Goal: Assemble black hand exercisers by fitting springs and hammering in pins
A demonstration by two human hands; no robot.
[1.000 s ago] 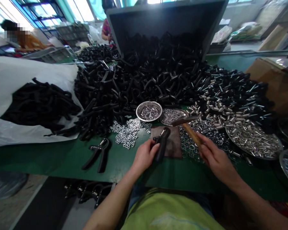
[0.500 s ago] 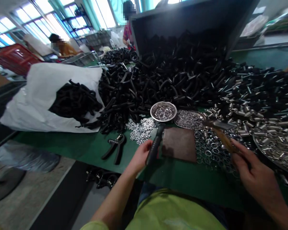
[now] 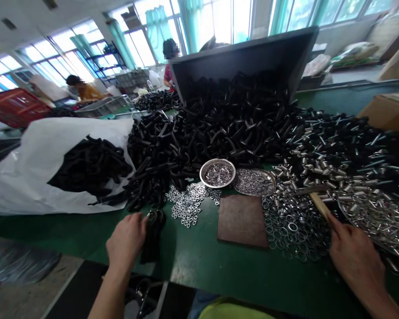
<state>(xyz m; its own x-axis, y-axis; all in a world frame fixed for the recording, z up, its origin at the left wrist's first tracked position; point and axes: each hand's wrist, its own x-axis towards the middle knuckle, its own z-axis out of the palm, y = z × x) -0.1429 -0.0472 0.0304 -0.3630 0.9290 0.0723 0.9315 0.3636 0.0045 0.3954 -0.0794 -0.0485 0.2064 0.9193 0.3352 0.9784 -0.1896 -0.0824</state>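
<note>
My left hand (image 3: 126, 239) is at the left front of the green table, fingers curled against a black hand grip (image 3: 154, 235) with a bit of metal at its top. Blur hides how the fingers meet it. My right hand (image 3: 355, 252) is closed round the wooden handle of a hammer (image 3: 319, 204). The hammer's head lies over the metal rings and springs. Between the hands rests a flat brown plate (image 3: 242, 220), bare on top. Loose small nuts (image 3: 186, 204) lie left of it, and metal rings (image 3: 287, 230) lie to its right.
A metal bowl (image 3: 217, 173) and a shallow dish (image 3: 255, 182) hold small parts behind the plate. Black handles (image 3: 199, 137) are heaped before a grey bin (image 3: 242, 57). A white sack (image 3: 53, 141) stands left; springs (image 3: 322, 166) and a tray of metal pins (image 3: 379, 217) lie right.
My left hand has moved left, from beside the brown plate to the black hand grip. The hammer stays in my right hand, and the view has shifted.
</note>
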